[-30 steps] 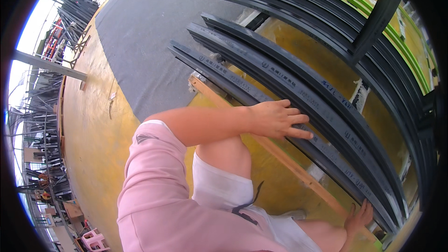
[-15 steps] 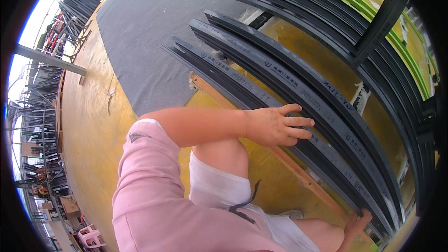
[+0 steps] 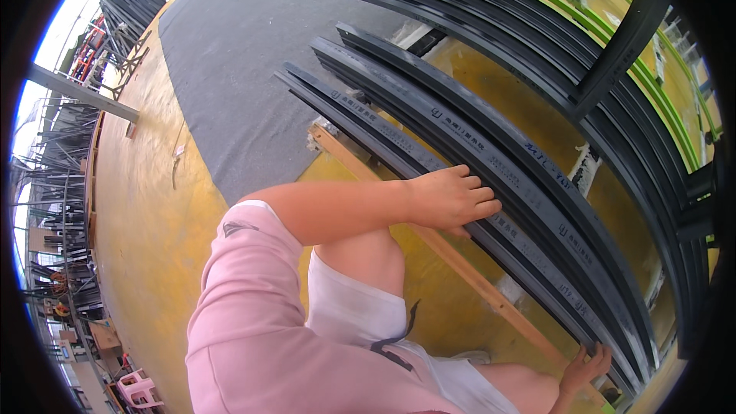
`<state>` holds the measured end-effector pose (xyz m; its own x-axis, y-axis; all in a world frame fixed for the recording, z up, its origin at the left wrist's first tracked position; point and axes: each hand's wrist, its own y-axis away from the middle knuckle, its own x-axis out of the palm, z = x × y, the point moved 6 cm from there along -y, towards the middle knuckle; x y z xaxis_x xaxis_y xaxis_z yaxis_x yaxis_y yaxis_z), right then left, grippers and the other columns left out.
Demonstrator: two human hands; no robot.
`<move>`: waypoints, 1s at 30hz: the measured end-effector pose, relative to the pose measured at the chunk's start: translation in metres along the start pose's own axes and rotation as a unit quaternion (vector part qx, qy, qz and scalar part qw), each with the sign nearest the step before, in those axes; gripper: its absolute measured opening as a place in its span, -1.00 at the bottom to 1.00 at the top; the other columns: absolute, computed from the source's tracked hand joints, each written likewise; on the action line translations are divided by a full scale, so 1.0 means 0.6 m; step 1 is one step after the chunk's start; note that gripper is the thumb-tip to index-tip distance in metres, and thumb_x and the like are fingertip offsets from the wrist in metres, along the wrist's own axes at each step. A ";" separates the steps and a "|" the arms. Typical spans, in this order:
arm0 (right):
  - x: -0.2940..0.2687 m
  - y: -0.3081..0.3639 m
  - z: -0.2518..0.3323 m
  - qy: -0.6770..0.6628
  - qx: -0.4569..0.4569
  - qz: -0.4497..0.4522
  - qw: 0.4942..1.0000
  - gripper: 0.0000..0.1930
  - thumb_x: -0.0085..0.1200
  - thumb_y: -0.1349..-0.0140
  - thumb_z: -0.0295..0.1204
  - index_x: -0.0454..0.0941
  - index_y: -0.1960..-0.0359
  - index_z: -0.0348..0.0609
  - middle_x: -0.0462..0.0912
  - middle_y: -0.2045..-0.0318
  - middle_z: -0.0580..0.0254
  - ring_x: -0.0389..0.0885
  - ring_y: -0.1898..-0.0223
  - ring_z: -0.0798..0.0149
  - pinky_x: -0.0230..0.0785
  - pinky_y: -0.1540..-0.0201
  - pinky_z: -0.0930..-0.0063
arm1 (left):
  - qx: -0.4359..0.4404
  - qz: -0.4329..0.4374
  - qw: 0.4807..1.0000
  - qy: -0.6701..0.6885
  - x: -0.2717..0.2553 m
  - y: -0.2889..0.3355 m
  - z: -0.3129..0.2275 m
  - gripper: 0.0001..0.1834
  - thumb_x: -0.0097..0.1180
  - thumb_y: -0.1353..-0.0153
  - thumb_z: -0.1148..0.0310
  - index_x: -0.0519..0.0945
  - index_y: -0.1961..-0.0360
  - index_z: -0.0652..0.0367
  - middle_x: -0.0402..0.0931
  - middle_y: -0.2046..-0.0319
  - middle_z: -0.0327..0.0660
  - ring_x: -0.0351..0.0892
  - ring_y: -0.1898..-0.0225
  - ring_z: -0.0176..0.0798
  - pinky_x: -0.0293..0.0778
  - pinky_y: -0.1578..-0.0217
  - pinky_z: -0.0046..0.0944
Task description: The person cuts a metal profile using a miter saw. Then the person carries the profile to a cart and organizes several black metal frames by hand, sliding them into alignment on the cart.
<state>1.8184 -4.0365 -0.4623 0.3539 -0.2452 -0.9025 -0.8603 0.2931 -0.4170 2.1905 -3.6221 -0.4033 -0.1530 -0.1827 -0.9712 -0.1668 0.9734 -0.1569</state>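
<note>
My left hand (image 3: pixel 454 198) lies across the nearest long dark grey metal profile (image 3: pixel 399 138), its fingers curled over the top and the thumb at the near side. Lower right, my right hand (image 3: pixel 587 368) grips the same profile near its close end, fingertips hooked over the upper edge. Beyond it run a second profile (image 3: pixel 498 161) and a third profile (image 3: pixel 468 98), roughly parallel, with printed and handwritten marks on their faces. The underside of the nearest profile is hidden.
A wooden strip (image 3: pixel 460 264) lies along the near side of the profiles. Large black frames (image 3: pixel 529 46) stand beyond them, beside a green metal rack (image 3: pixel 675 123). A grey mat (image 3: pixel 230 54) covers part of the yellow floor. Shelves of profiles and a pink stool (image 3: pixel 138 389) are at left.
My left hand's spread fingers have closed over the nearest profile. The profile's far end has shifted slightly right. My right hand stays near the close end, its fingers more curled over the edge.
</note>
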 end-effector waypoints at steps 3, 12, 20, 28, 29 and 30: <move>0.002 0.010 -0.027 -0.024 0.058 -0.024 0.998 -0.51 0.33 -0.28 -0.43 0.48 -0.21 -0.23 0.45 -0.24 -0.11 0.41 -0.24 -0.19 0.26 -0.28 -0.05 | -0.002 0.002 1.000 -0.006 0.003 -0.007 0.001 -0.26 0.38 -0.08 -0.13 0.51 -0.11 0.21 0.54 0.18 -0.23 0.57 0.15 -0.16 0.44 0.10 -0.17; -0.036 -0.047 0.019 -0.002 -0.013 0.043 0.999 -0.44 0.22 -0.37 -0.27 0.42 -0.33 -0.22 0.39 -0.36 -0.07 0.33 -0.36 -0.17 0.14 -0.35 -0.11 | 0.004 -0.014 1.000 0.016 0.014 -0.010 0.010 -0.36 0.34 -0.09 -0.18 0.56 0.10 0.19 0.55 0.29 -0.20 0.58 0.22 -0.11 0.45 0.10 -0.17; -0.030 -0.060 0.016 0.052 -0.070 0.119 0.989 -0.32 -0.14 -0.53 0.04 0.30 -0.46 -0.23 0.35 -0.42 -0.01 0.26 -0.43 -0.13 0.01 -0.41 -0.12 | 0.025 -0.025 0.999 0.034 0.007 -0.012 0.009 -0.36 0.35 -0.10 -0.11 0.54 0.02 0.21 0.52 0.28 -0.19 0.55 0.22 -0.10 0.45 0.11 -0.17; -0.032 -0.112 0.062 -0.019 -0.119 0.152 0.981 -0.11 -0.21 -0.40 0.32 0.36 -0.36 -0.32 0.45 -0.24 -0.18 0.38 -0.27 -0.27 0.17 -0.28 -0.19 | 0.020 -0.005 0.999 0.027 0.008 -0.008 0.011 -0.36 0.35 -0.10 -0.11 0.54 0.02 0.21 0.53 0.26 -0.18 0.55 0.22 -0.10 0.45 0.13 -0.17; -0.020 -0.122 0.054 -0.033 -0.116 0.162 0.979 -0.08 -0.21 -0.35 0.38 0.39 -0.30 -0.34 0.48 -0.18 -0.21 0.42 -0.21 -0.29 0.21 -0.23 -0.19 | 0.022 -0.005 0.999 0.027 0.008 -0.011 0.011 -0.36 0.34 -0.11 -0.11 0.54 0.02 0.21 0.53 0.26 -0.18 0.55 0.22 -0.10 0.45 0.13 -0.16; -0.013 -0.127 0.048 -0.048 -0.113 0.173 0.977 -0.04 -0.21 -0.31 0.44 0.42 -0.24 -0.36 0.50 -0.11 -0.24 0.45 -0.14 -0.32 0.26 -0.18 -0.18 | 0.015 -0.004 1.000 0.025 0.007 -0.013 0.011 -0.35 0.33 -0.12 -0.13 0.54 0.01 0.21 0.53 0.26 -0.18 0.55 0.21 -0.10 0.45 0.13 -0.16</move>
<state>1.8916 -4.0306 -0.4267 0.0514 -0.0767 -0.9957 -0.9899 0.1283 -0.0610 2.1973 -3.6296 -0.4076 -0.2003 -0.1972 -0.9597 -0.1382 0.9754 -0.1716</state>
